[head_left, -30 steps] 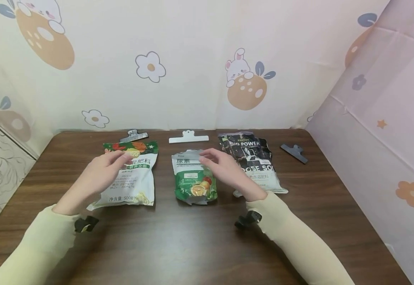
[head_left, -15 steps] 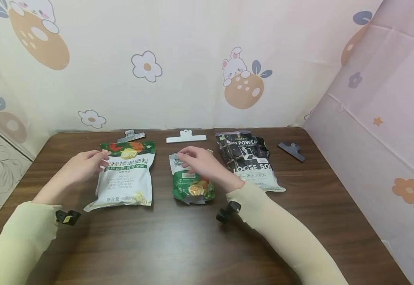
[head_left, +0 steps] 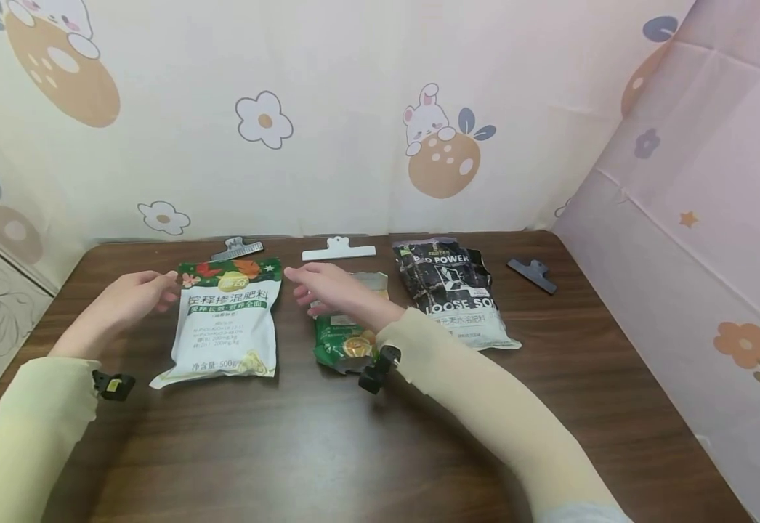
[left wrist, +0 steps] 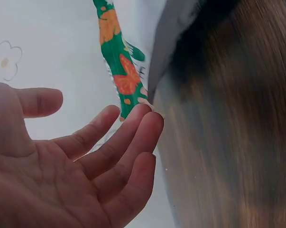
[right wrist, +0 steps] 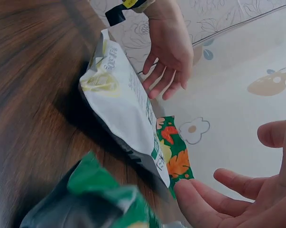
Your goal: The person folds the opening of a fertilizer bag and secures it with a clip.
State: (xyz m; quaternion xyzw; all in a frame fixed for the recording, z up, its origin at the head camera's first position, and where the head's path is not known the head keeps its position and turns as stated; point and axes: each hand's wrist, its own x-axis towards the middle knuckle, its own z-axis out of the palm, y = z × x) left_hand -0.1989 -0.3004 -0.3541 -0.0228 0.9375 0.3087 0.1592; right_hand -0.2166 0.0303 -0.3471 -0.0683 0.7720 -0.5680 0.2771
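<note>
A white fertilizer bag (head_left: 223, 341) with a green, leaf-patterned top lies flat on the table. At its upper left corner is my left hand (head_left: 125, 303); in the left wrist view the thumb stands apart and the bent fingers (left wrist: 145, 128) appear close to the green edge, though contact cannot be told. My right hand (head_left: 337, 289) is by the bag's upper right corner, thumb and fingers apart, holding nothing. Beneath the right hand and wrist, a smaller green-and-white pouch (head_left: 334, 335) is partly covered.
A black and white bag (head_left: 455, 283) marked "LOOSE SO" lies to the right. Along the back are a silver clip (head_left: 237, 249), a white clip (head_left: 339, 250) and a dark grey clip (head_left: 533, 275). A patterned cloth (head_left: 341, 174) rises behind the wooden table (head_left: 275, 450).
My right hand has moved left from the green pouch's top toward the white bag. The left hand has drawn back left from over the white bag to its corner. The bags stay put.
</note>
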